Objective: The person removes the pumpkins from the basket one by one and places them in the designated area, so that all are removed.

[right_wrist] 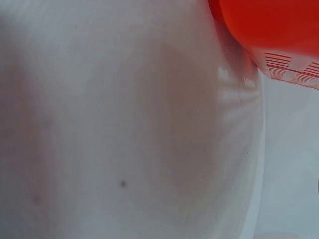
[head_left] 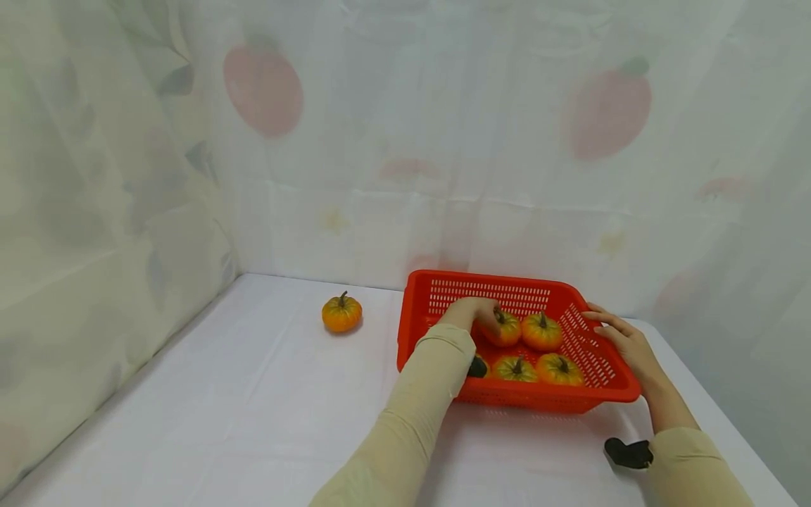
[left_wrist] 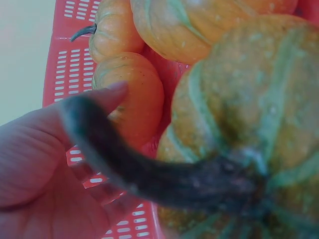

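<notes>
Inside the red plastic basket [head_left: 543, 396], my left hand [head_left: 476, 310] reaches down beside a small orange-and-green pumpkin [head_left: 510, 329]. Its thumb [left_wrist: 107, 95] overlaps an orange pumpkin [left_wrist: 144, 99] in the left wrist view; the lower fingers stay loose, with basket wall showing between them and the thumb. Closest to that camera is another pumpkin [left_wrist: 239, 99] with a thick, curved stem [left_wrist: 149, 179]. At the basket's right rim, my right hand [head_left: 633, 352] rests extended fingers over the edge; its thumb is hidden. The right wrist view shows only part of the basket [right_wrist: 279, 25], without the hand.
More pumpkins [head_left: 541, 332] sit in the basket, some along its front wall [head_left: 560, 370]. One pumpkin [head_left: 342, 313] stands alone on the white tabletop [head_left: 279, 394], left of the basket. A patterned curtain [head_left: 481, 127] hangs behind. A black device [head_left: 629, 453] sits by my right sleeve.
</notes>
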A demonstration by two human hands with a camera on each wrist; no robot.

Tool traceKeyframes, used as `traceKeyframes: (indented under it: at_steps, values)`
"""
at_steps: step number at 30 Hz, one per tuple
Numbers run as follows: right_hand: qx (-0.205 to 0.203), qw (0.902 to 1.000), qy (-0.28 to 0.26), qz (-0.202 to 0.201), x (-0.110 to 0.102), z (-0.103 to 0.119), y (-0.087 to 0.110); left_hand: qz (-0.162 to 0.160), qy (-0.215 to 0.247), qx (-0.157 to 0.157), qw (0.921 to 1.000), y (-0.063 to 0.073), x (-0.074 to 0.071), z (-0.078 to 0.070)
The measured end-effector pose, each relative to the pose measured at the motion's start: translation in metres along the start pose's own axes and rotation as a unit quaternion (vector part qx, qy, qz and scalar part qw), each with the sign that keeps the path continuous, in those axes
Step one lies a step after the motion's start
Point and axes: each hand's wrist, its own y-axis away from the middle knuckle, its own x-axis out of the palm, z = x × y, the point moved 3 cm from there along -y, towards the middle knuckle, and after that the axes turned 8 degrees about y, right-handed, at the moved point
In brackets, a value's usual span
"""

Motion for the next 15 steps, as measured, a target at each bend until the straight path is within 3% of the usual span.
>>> traceKeyframes:
  at_steps: [5,8,11,15]
  values:
    - [-0.007,1.0,-0.004,0.005,0.001,0.0,0.0,0.003,0.03,-0.028,0.9991,0.087,-0.003,-0.038]
    - [-0.017,0.9998,-0.009,0.008,0.001,0.001,-0.001,0.009,0.039,-0.038,0.9985,0.124,-0.006,-0.055]
    - [-0.024,0.9996,-0.008,0.009,0.001,0.001,-0.001,0.013,0.052,-0.044,0.9976,0.127,-0.006,-0.054]
    - [-0.027,0.9996,-0.009,0.009,0.002,0.001,-0.001,0.024,0.068,-0.034,0.9968,0.105,-0.003,-0.041]
